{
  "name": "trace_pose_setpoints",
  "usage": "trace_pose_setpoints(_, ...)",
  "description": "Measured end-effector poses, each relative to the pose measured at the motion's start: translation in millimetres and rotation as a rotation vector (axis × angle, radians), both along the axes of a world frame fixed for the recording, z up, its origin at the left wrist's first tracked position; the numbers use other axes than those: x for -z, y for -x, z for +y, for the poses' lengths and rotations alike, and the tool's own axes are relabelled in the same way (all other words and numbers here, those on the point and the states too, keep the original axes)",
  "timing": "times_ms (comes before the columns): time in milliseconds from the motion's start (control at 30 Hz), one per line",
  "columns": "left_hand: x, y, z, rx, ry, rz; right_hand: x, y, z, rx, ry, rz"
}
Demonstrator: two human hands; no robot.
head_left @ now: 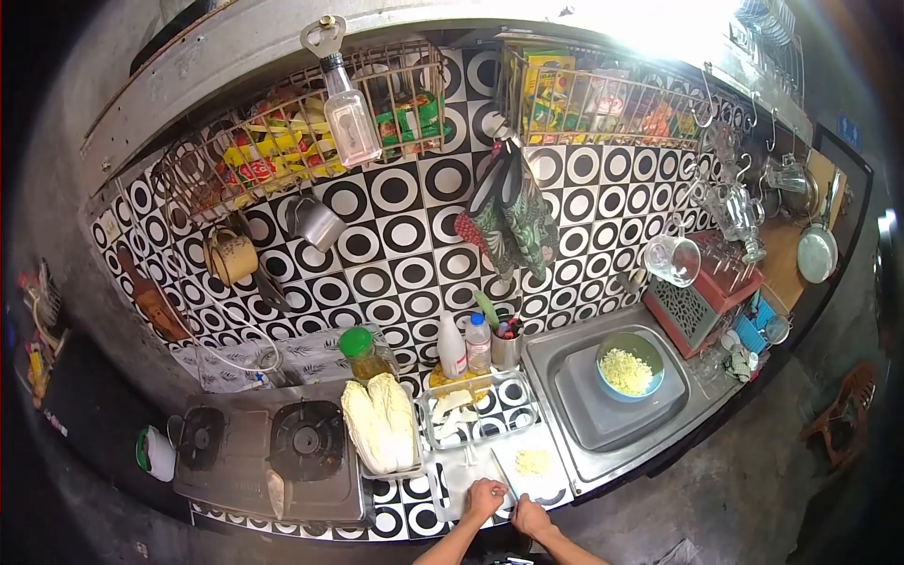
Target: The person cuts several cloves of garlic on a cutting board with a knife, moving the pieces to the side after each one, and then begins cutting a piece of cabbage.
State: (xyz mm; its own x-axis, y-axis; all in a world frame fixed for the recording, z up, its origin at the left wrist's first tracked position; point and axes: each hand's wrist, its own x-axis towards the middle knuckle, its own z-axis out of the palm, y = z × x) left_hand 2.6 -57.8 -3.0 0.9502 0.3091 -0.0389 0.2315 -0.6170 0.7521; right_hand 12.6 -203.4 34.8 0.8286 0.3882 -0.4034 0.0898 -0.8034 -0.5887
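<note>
My right hand (532, 517) is closed around the handle of a knife (504, 470), whose thin blade points away from me over a white cutting board (556, 477). Just left of the blade is my left hand (486, 497), its fingers drawn together near the knife; whatever they hold is hidden. To the right of the blade lies a small heap of finely chopped pale pieces (532, 460). Behind the board, a clear tray (513, 431) contains larger pale slices (456, 415). Two pale napa cabbage pieces (381, 424) rest in a container on the left.
A bowl (604, 383) of chopped pale pieces stands on a grey upturned tub (584, 414) in the sink (543, 363). At left is a gas stove (240, 490). A green-lidded jar (358, 353) and bottles (452, 350) line the wall. A glass bottle (350, 122) hangs overhead.
</note>
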Motion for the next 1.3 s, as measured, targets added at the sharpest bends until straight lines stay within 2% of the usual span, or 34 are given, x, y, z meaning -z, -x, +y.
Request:
trace_pose_setpoints(100,-2,1,1,-0.040,0.029,0.040,-6,2,-4,-0.020,0.039,0.046)
trace_pose_setpoints(200,-3,1,3,-0.035,0.096,-0.031,-15,12,-9,0.011,0.032,0.064)
trace_pose_setpoints(367,-5,2,1,-0.026,0.060,-0.049,0,29,-9,0.115,0.051,0.004)
trace_pose_setpoints(500,4,2,3,0.009,0.016,-0.084,12,23,-2,0.094,0.044,0.020)
trace_pose_setpoints(567,3,3,3,0.023,-0.011,-0.134,-1,19,3,0.081,0.057,0.060)
trace_pose_setpoints(733,29,2,6,-0.104,-0.017,-0.048,-11,22,-3,0.094,-0.014,0.027)
trace_pose_setpoints(767,19,5,5,-0.139,0.071,-0.043,-18,25,-4,0.101,-0.009,0.007)
trace_pose_setpoints(800,19,3,8,-0.094,0.027,0.033,-10,27,-6,0.099,0.033,0.026)
trace_pose_setpoints(833,15,3,8,-0.031,-0.024,0.017,-17,30,-9,0.091,0.012,0.039)
trace_pose_setpoints(900,17,3,6,-0.063,0.035,-0.033,-13,40,-9,0.172,0.017,0.037)
trace_pose_setpoints(933,-6,5,2,-0.091,0.044,-0.007,-10,42,-11,0.151,0.008,0.048)
trace_pose_setpoints(1033,6,5,0,-0.099,0.013,-0.176,-13,44,-11,0.143,0.008,0.026)
trace_pose_setpoints(1300,3,4,-1,-0.096,-0.006,-0.181,-31,37,-8,0.142,0.015,0.085)
